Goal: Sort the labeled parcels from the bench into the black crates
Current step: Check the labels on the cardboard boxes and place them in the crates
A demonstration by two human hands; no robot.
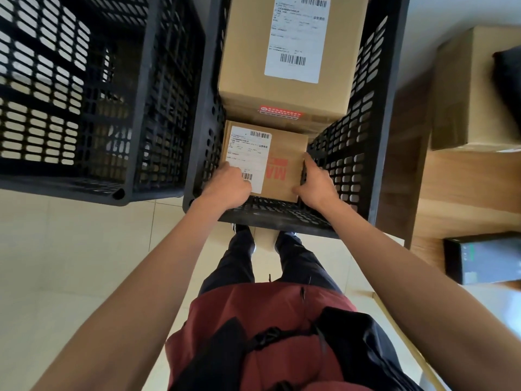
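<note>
A small brown parcel (pixel 284 153) with a white label and red letters sits low inside the right black crate (pixel 366 136), at its near end. My left hand (pixel 229 187) grips the parcel's left near corner, over the label. My right hand (pixel 315 182) presses its right side, against the crate wall. A larger labeled parcel (pixel 245 66) fills the far end of the same crate and stands higher. The left black crate (pixel 158 80) beside it shows no parcel inside.
A wooden bench (pixel 465 187) runs along the right, carrying a big cardboard box (pixel 462 103) with a dark item on top, and a black box (pixel 485 261) nearer to me. Pale floor tiles lie below. My legs stand close to the right crate's near wall.
</note>
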